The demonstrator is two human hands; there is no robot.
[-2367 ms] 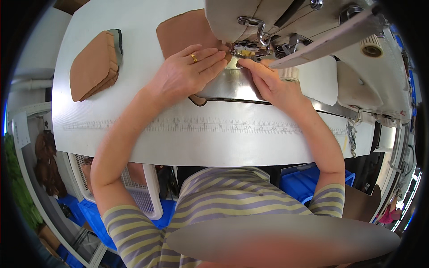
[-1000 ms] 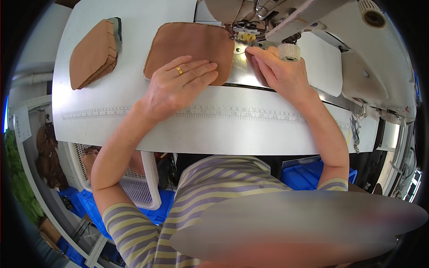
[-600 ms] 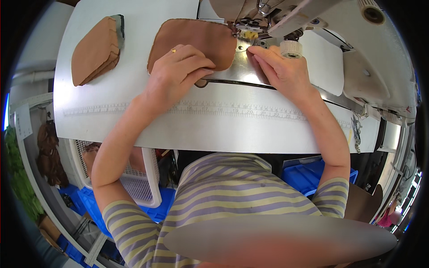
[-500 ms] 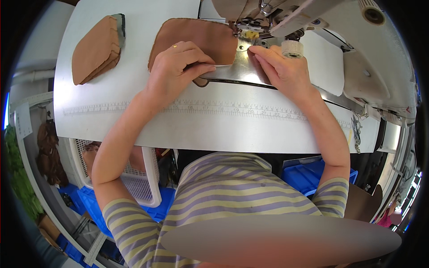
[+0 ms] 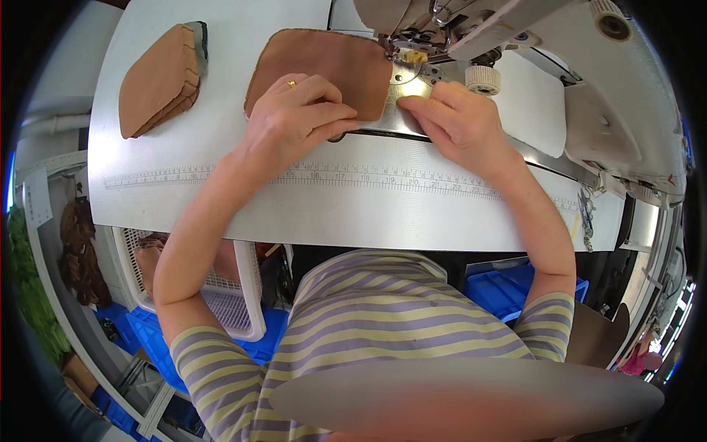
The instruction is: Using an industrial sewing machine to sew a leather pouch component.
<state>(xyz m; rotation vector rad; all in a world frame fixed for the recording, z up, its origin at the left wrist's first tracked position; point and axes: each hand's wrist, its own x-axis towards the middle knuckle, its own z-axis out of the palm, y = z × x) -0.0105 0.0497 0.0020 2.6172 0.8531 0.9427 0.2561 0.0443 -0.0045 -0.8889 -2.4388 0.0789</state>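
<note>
A brown rounded panel (image 5: pixel 331 62), leather-like, lies flat on the table with its right edge by the needle area of the sewing machine (image 5: pixel 416 40). My left hand (image 5: pixel 298 118), a ring on one finger, pinches the panel's near edge between thumb and fingertips. Just under these fingers a small dark rounded bit shows, mostly covered. My right hand (image 5: pixel 456 118) is closed over the shiny metal plate (image 5: pixel 401 90), right of the panel and apart from it. Its thumb and index finger are pressed together; whatever they may hold is too small to make out.
To the left sits a stack of brown panels (image 5: pixel 155 85). A printed ruler scale (image 5: pixel 353 178) crosses the table's near side. Small metal snips (image 5: pixel 585 214) lie at far right. Below the edge are a white basket (image 5: pixel 255 295) with brown pieces and a blue bin (image 5: pixel 493 293).
My right fingertips have come nearer and slightly left across the metal plate. My left fingers have shifted slightly nearer, and the panel's near right corner now reaches farther toward me.
</note>
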